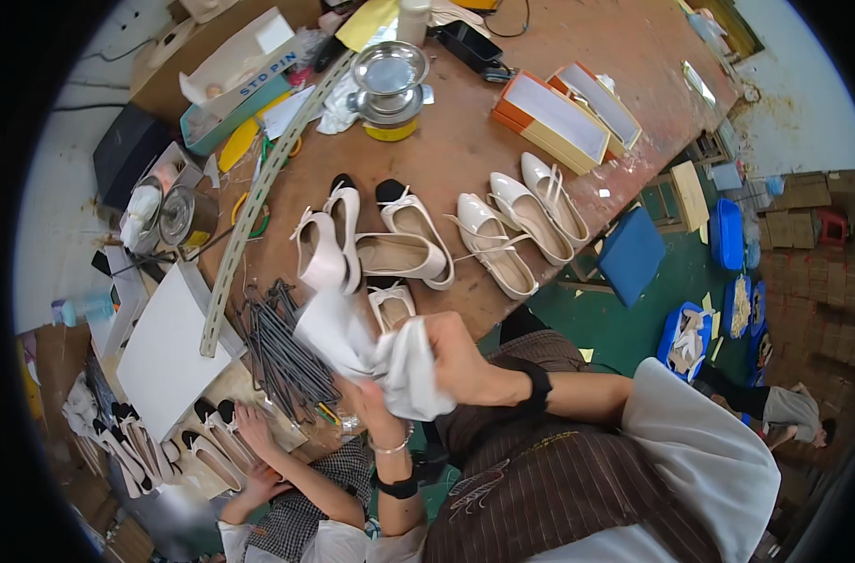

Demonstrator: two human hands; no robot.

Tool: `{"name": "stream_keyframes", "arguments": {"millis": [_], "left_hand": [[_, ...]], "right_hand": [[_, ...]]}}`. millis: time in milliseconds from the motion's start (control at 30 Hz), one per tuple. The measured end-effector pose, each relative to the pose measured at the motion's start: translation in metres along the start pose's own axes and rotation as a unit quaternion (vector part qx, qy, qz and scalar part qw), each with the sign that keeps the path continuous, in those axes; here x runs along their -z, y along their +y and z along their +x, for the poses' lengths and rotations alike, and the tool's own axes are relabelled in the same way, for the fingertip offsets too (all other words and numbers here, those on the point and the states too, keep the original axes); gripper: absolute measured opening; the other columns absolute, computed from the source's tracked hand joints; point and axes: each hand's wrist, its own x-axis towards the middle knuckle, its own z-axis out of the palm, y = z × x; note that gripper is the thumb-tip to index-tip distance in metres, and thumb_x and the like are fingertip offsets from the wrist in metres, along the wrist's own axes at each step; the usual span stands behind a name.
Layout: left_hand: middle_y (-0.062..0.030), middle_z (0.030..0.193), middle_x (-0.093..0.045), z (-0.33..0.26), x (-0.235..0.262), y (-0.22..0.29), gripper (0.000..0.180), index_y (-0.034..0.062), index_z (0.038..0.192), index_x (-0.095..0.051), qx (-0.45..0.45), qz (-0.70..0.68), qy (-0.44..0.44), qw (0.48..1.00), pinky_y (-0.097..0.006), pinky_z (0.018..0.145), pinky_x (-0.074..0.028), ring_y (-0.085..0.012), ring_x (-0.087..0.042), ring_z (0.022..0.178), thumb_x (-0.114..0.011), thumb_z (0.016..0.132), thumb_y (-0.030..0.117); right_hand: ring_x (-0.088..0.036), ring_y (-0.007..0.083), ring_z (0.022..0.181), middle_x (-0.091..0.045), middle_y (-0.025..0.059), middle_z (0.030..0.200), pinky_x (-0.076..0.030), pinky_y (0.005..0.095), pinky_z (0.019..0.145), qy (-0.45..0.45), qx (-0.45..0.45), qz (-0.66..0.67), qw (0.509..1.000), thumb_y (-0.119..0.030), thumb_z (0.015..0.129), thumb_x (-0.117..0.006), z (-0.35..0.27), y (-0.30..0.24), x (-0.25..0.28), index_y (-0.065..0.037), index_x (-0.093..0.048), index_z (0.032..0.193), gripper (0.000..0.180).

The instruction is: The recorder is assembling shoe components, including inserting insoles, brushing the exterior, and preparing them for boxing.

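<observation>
My right hand (460, 361) is closed round a bunched white cloth (410, 371) in front of my apron. Close against it, my left hand (378, 413) is closed at the lower end of a pale, motion-smeared thing (332, 330); whether that is a shoe or more cloth, I cannot tell. Just beyond my hands, several pale flats with black toes stand on the table, among them an upright shoe (320, 251) and one on its side (399, 255). A small black-toed shoe (390, 305) is partly hidden by the cloth. To their right are white pointed strap shoes (532, 218).
A slotted metal bar (263, 188) edges the brown table (474, 122); dark metal rods (282, 352) lie beside it. Farther off stand metal bowls (390, 80) and orange-edged boxes (554, 122). At lower left, a co-worker's hands (254, 436) touch black-toed shoes. A blue stool (634, 253) stands right.
</observation>
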Motion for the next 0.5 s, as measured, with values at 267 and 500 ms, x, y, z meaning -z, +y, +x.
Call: {"name": "stream_keyframes", "arguments": {"millis": [267,500], "left_hand": [[-0.0145,0.144,-0.036,0.010,-0.153,-0.034,0.058,0.0085,0.144,-0.031,0.257,-0.264,-0.039,0.929,-0.038,0.110,-0.031,-0.0272,-0.041,0.127,-0.049,0.094,0.034],[-0.0203,0.149,-0.029,0.101,-0.291,-0.157,0.082,0.0108,0.144,-0.033,-0.138,0.470,-0.121,0.863,-0.041,0.114,-0.026,-0.0347,-0.031,0.137,-0.068,0.071,0.002]], "right_hand": [[-0.042,0.0484,0.126,-0.034,0.0337,0.141,-0.040,0.0457,0.102,0.107,0.245,-0.315,0.911,-0.019,0.074,-0.070,-0.044,0.025,0.097,-0.014,-0.049,0.136,0.066],[-0.062,0.0396,0.095,-0.063,0.0255,0.099,-0.052,0.0448,0.074,0.227,0.067,-0.331,0.913,-0.006,0.078,-0.064,-0.060,0.097,0.310,0.002,-0.048,0.116,0.041]]}}
